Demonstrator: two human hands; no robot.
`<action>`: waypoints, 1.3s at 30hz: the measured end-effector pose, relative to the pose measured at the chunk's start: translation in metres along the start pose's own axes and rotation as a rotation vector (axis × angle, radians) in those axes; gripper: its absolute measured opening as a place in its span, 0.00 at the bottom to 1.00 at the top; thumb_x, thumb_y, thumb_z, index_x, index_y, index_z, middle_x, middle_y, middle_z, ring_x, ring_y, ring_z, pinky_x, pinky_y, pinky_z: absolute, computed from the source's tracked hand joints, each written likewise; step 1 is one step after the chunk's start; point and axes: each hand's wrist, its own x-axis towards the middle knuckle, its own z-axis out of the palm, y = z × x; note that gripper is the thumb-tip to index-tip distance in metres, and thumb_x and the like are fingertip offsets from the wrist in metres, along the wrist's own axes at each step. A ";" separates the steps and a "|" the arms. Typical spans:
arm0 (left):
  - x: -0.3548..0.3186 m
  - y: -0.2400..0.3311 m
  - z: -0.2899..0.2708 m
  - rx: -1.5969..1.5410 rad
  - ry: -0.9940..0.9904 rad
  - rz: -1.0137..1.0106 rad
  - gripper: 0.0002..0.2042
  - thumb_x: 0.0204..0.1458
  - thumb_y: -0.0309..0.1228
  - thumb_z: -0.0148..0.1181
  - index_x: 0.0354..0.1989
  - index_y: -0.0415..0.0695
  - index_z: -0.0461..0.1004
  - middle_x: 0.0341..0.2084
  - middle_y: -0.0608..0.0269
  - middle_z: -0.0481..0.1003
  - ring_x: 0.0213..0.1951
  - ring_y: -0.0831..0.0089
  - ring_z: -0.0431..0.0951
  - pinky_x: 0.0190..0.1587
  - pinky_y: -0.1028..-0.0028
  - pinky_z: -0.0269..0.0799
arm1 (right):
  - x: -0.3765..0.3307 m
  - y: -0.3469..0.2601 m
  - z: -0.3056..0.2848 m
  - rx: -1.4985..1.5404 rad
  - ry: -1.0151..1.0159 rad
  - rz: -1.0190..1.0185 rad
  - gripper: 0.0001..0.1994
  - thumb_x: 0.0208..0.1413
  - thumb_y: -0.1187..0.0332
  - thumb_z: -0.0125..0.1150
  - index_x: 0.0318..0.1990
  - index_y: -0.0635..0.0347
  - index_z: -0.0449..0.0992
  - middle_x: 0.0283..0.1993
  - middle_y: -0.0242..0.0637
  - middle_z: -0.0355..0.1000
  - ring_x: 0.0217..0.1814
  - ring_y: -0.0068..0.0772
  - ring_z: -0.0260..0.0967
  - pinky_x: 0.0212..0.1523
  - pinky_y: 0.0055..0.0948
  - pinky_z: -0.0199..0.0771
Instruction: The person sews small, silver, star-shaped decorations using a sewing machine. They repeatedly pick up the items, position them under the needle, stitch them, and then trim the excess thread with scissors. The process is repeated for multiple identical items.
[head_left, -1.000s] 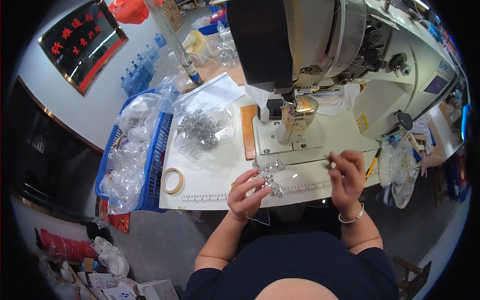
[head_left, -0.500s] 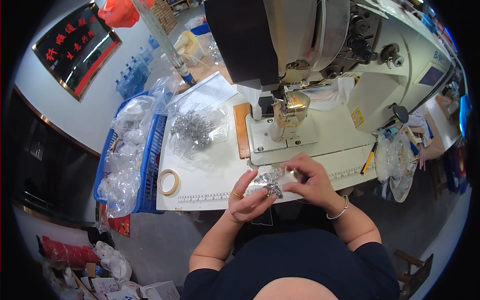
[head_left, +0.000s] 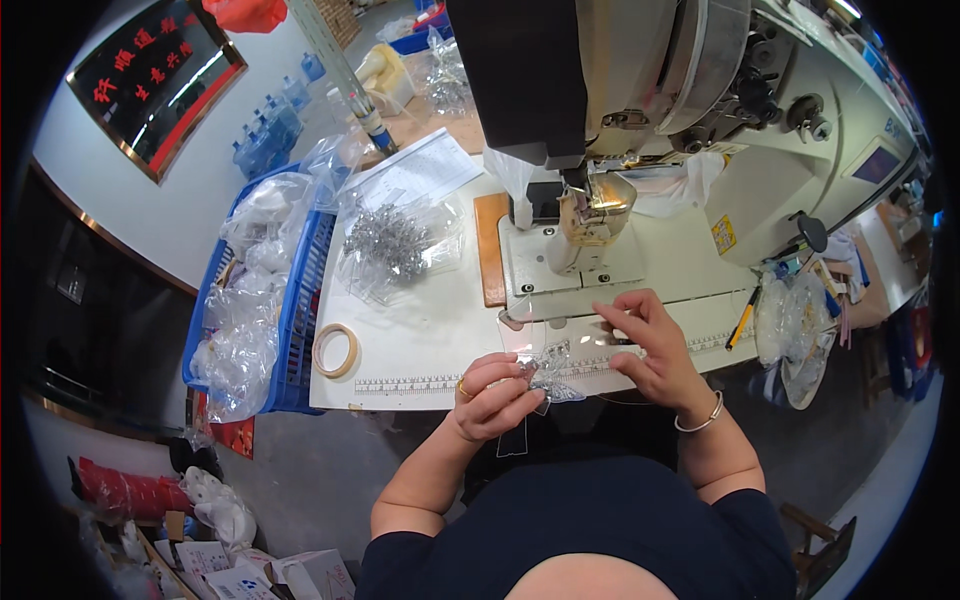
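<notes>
A large sewing machine (head_left: 640,120) is filling the back of the white worktop (head_left: 420,330). At the front edge, the left hand (head_left: 495,395) is pinching a small clear sparkly piece (head_left: 550,368), fingers closed on it, while the right hand (head_left: 650,345) is resting beside it, fingers curled, empty. Seemingly positioning; feeding calls for careful alignment.

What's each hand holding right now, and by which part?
The left hand pinches a small clear plastic piece by its left edge. The right hand rests fingertips on the sewing machine bed; whether it grips anything cannot be told.
</notes>
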 end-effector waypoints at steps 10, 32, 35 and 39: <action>0.000 0.001 0.003 0.003 0.008 -0.058 0.11 0.37 0.23 0.66 0.30 0.47 0.74 0.30 0.67 0.69 0.38 0.69 0.71 0.38 0.70 0.77 | 0.004 -0.010 0.001 -0.322 -0.003 -0.307 0.13 0.38 0.66 0.68 0.36 0.50 0.79 0.29 0.25 0.68 0.26 0.27 0.64 0.24 0.24 0.66; -0.002 0.011 0.010 0.008 0.086 -0.232 0.15 0.30 0.18 0.65 0.30 0.48 0.74 0.27 0.68 0.70 0.35 0.66 0.73 0.36 0.74 0.73 | -0.001 0.000 0.027 -0.291 0.111 -0.346 0.13 0.37 0.69 0.69 0.35 0.49 0.79 0.29 0.26 0.70 0.26 0.28 0.65 0.24 0.24 0.66; -0.003 0.011 0.010 0.017 0.074 -0.240 0.15 0.30 0.17 0.64 0.29 0.47 0.74 0.27 0.67 0.70 0.35 0.66 0.73 0.35 0.74 0.72 | -0.003 0.002 0.029 -0.231 0.109 -0.275 0.13 0.37 0.70 0.68 0.35 0.50 0.79 0.29 0.28 0.70 0.27 0.28 0.66 0.25 0.25 0.67; -0.005 0.008 0.009 0.036 0.115 -0.244 0.15 0.30 0.16 0.64 0.30 0.47 0.74 0.27 0.67 0.70 0.35 0.66 0.73 0.36 0.74 0.72 | -0.008 0.009 0.027 -0.102 0.162 -0.103 0.12 0.37 0.72 0.68 0.33 0.53 0.79 0.30 0.31 0.70 0.28 0.31 0.68 0.27 0.26 0.69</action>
